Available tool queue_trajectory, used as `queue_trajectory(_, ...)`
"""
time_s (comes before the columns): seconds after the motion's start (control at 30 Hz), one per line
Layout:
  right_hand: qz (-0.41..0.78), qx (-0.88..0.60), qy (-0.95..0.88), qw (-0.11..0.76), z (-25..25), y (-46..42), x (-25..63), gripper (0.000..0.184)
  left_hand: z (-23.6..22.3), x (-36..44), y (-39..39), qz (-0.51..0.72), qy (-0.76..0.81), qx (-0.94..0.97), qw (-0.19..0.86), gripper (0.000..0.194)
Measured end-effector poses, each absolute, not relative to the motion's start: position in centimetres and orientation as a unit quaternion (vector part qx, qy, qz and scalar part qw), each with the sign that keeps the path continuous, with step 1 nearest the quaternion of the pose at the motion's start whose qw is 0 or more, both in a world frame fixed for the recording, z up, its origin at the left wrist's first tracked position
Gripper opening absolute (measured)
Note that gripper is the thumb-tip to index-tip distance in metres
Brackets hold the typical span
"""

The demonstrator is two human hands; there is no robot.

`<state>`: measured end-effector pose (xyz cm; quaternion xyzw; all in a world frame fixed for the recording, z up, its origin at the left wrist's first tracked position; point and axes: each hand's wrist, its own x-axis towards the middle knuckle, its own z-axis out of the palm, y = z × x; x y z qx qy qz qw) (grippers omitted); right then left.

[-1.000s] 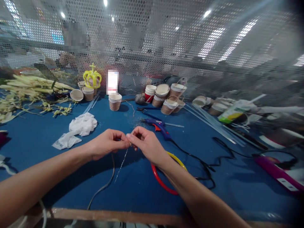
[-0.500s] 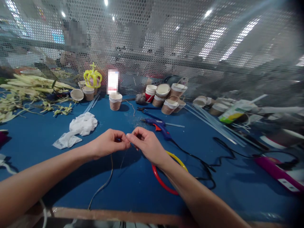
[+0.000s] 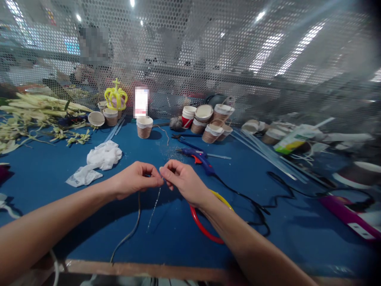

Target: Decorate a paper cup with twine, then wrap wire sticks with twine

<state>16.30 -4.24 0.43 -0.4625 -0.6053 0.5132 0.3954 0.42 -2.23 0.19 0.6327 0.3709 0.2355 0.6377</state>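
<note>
My left hand (image 3: 143, 179) is closed in a pinch, and a grey-brown cord (image 3: 137, 222) hangs beneath it down to the table's front edge. Fingertip to fingertip with it, my right hand (image 3: 178, 176) also pinches. A thin, pale, twisted strand (image 3: 153, 210) drops from where the fingertips meet, its upper end between them. The fingers hide how cord and strand join. Under my right forearm lies a red and yellow ring (image 3: 199, 226). Just beyond my right hand rests a blue glue gun (image 3: 200, 155) with a clear stick in its back.
A wrapped cup (image 3: 144, 128) stands ahead before a lit phone screen (image 3: 141, 102). More cups (image 3: 212, 133) cluster right of it. Crumpled white cloth (image 3: 104, 155) lies left. Clear glue sticks (image 3: 268, 155), a black cable (image 3: 238, 194) and a purple power strip (image 3: 348, 216) occupy the right.
The thin strand below the fingertips now hangs longer and shows more clearly. The fingertips have shifted slightly against each other; both arms stay nearly in place.
</note>
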Motion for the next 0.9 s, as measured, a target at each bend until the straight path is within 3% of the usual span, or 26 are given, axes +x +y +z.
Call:
queue_trajectory(0.3,0.397,-0.521,-0.646,0.392,0.29,-4.2,16.13,0.026,-0.11,0.65,-2.19,0.265,0.366,0.666,0.593,0.017)
queue_trajectory(0.57,0.593,-0.41,-0.554,0.416,0.0,-4.07,16.2,0.026,0.39,0.52,-2.25,0.245,0.359,0.554,0.711,0.021)
queue_trajectory(0.9,0.535,-0.454,-0.576,0.419,0.21,-4.16,15.99,0.027,0.57,0.28,-2.01,0.231,0.35,0.607,0.675,0.015)
